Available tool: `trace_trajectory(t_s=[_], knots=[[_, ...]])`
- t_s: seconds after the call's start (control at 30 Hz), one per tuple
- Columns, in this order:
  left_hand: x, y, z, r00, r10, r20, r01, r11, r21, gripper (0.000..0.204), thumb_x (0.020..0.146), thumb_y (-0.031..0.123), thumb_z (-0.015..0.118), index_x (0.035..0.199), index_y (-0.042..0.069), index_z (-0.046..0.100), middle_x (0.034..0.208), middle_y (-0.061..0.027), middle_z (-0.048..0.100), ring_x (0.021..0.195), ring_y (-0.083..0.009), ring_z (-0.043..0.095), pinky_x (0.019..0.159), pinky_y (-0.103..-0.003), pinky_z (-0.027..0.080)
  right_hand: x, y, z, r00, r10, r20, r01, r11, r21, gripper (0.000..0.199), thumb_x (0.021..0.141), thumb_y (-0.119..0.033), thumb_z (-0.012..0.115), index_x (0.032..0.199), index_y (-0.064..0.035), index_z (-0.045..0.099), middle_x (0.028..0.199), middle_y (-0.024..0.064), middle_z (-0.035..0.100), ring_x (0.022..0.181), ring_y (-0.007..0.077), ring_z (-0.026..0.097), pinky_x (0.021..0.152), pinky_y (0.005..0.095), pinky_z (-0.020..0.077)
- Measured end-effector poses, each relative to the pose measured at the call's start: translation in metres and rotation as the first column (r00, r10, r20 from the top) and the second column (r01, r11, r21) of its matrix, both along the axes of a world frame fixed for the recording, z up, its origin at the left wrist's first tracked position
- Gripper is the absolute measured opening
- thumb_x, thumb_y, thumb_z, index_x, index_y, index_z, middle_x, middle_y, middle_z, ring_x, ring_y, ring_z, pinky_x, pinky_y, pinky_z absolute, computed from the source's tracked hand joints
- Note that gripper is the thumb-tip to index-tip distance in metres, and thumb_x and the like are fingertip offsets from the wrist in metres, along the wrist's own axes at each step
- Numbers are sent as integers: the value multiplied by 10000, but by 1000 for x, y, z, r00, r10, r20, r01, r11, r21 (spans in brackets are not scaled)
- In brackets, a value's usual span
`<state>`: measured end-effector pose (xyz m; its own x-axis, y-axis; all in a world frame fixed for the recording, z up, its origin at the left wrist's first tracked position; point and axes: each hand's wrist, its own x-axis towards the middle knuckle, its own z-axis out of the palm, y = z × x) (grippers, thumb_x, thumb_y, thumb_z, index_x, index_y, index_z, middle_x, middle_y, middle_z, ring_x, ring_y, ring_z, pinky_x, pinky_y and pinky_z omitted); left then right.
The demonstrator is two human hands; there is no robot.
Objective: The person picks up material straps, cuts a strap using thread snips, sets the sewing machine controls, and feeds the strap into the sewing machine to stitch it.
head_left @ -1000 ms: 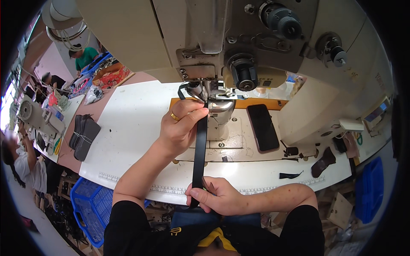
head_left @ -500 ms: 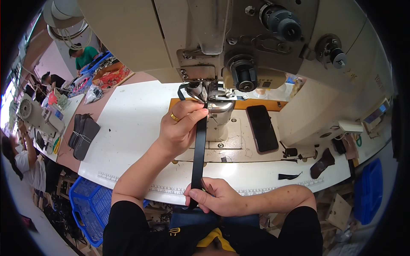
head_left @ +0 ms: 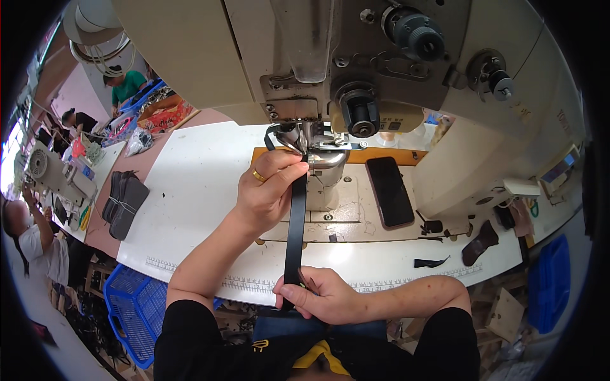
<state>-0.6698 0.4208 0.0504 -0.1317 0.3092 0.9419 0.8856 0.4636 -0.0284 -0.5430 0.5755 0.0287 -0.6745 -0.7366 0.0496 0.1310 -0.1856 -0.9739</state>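
Left hand [head_left: 264,190], gold ring [head_left: 258,175] on: thumb and fingers pinch the long, flat black strap [head_left: 296,232] near its upper end, just below the beige metal sewing machine's head [head_left: 184,57]. Forearm slants up from lower left. Right hand [head_left: 333,297]: fingers curled, thumb pressing strap's lower part; forearm nearly level. Strap stretches straight between hands.

black phone [head_left: 389,192] | blue plastic basket [head_left: 133,327] | tied grey bundle [head_left: 129,208]
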Motion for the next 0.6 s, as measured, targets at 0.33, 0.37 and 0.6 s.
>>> trace_trajectory(t_s=[0.33,0.37,0.6], knots=[[-2,0,-1,1000,-1,-10,1,1000,-8,339,619,-116,641,924,31,626,906,-84,579,801,-234,610,653,-288,510,1,0,1,1000,5,3,-5,1000,14,242,938,-264,477,935,-34,553,715,-20,537,532,33,441,472,188,375],[-2,0,-1,1000,-2,-9,2,1000,-8,339,619,-116,641,924,31,626,906,-84,579,801,-234,610,653,-288,510,1,0,1,1000,6,-5,-6,1000,20,243,938,-265,477,931,-35,554,710,-22,534,532,31,438,474,188,374],[1,1,2,1000,1,-9,-1,1000,-4,314,635,-79,677,925,31,625,897,-82,582,801,-230,611,649,-285,510,0,1,1,1000,14,-10,-14,1000,28,240,939,-264,477,924,-37,553,705,-27,524,532,31,429,476,192,367]])
